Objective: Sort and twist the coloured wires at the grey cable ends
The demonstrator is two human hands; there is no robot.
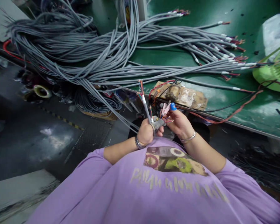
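My left hand [146,132] is closed around grey multi-core cables [146,107]. Their stripped ends with thin coloured wires [140,85] point up and away from me. A grey wrapping [158,123] covers the left thumb. Close beside it, my right hand [180,124] is closed, with a blue cover [173,106] on one fingertip. A small pink-and-white tool [165,109] sits at its fingers; its exact kind is unclear. Loose orange and red wires [163,117] fan out between the two hands. The inner fingers of the right hand are partly hidden.
A large bundle of grey cables [60,46] lies across the green table [235,105], stripped ends to the right. A taped brown block [184,95] sits at the near edge. A green fan [273,73] and a clear plastic bag [275,34] stand right. Coiled cable [95,101] lies below.
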